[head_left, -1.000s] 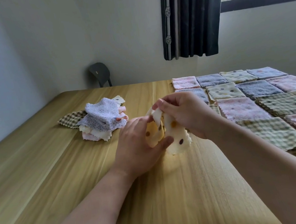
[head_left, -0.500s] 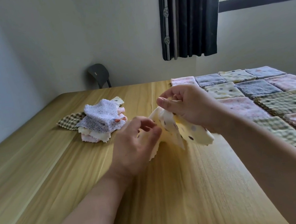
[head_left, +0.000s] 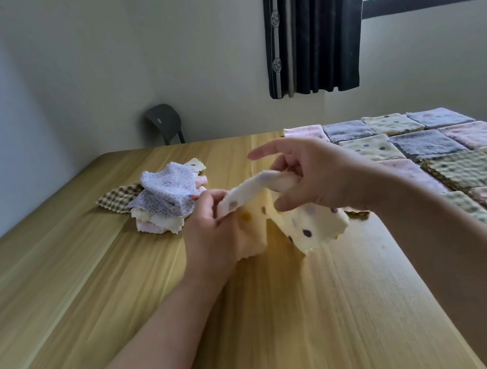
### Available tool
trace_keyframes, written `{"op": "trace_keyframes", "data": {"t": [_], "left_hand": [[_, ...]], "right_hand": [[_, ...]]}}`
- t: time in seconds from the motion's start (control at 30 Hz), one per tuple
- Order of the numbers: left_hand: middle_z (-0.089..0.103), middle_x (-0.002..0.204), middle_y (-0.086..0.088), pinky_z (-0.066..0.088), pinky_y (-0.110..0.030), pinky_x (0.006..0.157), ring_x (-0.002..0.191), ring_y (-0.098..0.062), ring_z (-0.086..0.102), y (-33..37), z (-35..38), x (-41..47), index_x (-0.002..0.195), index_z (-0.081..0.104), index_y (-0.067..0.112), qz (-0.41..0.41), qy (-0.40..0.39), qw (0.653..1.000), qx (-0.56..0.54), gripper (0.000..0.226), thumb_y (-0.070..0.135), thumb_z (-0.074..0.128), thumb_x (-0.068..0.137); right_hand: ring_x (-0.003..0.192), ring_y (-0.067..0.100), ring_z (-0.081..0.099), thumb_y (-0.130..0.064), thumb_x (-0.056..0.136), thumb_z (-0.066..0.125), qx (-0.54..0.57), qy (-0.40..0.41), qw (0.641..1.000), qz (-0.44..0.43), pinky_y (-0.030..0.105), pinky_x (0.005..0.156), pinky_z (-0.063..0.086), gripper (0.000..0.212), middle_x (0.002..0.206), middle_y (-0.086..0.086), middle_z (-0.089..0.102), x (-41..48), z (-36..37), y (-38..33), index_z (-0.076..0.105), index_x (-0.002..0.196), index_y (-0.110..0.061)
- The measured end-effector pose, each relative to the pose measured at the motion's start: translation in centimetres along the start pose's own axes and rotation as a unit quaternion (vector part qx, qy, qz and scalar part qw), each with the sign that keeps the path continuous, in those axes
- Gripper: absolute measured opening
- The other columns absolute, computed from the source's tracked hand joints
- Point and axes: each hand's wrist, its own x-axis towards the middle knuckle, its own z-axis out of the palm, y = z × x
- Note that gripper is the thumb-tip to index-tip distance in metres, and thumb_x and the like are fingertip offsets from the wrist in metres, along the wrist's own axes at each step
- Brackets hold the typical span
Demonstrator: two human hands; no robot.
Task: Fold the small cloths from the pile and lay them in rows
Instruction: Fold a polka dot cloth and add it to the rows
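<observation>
Change: the spotted cloth (head_left: 312, 224) is stretched wider between the hands than half a second ago.
Cloth: frame centre, held above the desk (head_left: 96, 296).
Left hand (head_left: 211, 235): fingers pinch its left end.
Right hand (head_left: 318, 177): thumb and fingers grip the right end, forefinger straight.
Pile (head_left: 166, 197): left of centre.
Rows (head_left: 418, 155): right edge.
Room: dark chair (head_left: 164, 123), black curtain (head_left: 314, 26) upper right.

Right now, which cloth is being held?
The cream polka-dot cloth, held between left hand and right hand; the rest lie in the pile or rows.
</observation>
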Motion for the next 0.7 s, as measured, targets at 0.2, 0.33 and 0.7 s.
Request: {"op": "trace_keyframes", "data": {"t": [0.2, 0.33, 0.7], "left_hand": [[0.067, 0.101, 0.012, 0.061, -0.044, 0.077, 0.097, -0.017, 0.068, 0.2, -1.3, 1.5, 0.102, 0.059, 0.027, -0.049, 0.138, 0.988, -0.057, 0.028, 0.002, 0.048, 0.097], [0.062, 0.099, 0.002, 0.053, -0.033, 0.047, 0.078, -0.02, 0.065, 0.2, -1.6, 2.1, 0.105, 0.057, 0.024, -0.078, 0.176, 0.977, -0.095, 0.027, 0.002, 0.043, 0.096], [0.065, 0.082, 0.008, 0.05, -0.039, 0.069, 0.076, -0.012, 0.056, -1.3, -2.5, 3.3, 0.088, 0.067, 0.022, -0.051, 0.207, 0.974, -0.08, 0.015, 0.032, 0.058, 0.094]], "right_hand": [[0.06, 0.005, 0.061, -0.012, 0.086, 0.064, -0.249, 0.12, 0.96, 0.039, 0.029, 0.054, 0.053, 0.033, 0.076, -0.011, 0.068, 0.7, 0.0, 1.7, 0.074, 0.11, -0.032], [0.05, 0.004, 0.05, -0.024, 0.093, 0.067, -0.184, 0.21, 0.959, 0.047, 0.018, 0.046, 0.038, 0.012, 0.06, -0.011, 0.062, 0.8, -0.5, 1.8, 0.075, 0.085, -0.021], [0.108, 0.04, 0.067, -0.03, 0.105, 0.053, 0.322, 0.16, 0.919, 0.164, 0.053, 0.068, 0.062, 0.025, 0.129, 0.023, 0.057, 1.9, 0.7, 1.9, 0.061, 0.118, -0.01]]}}
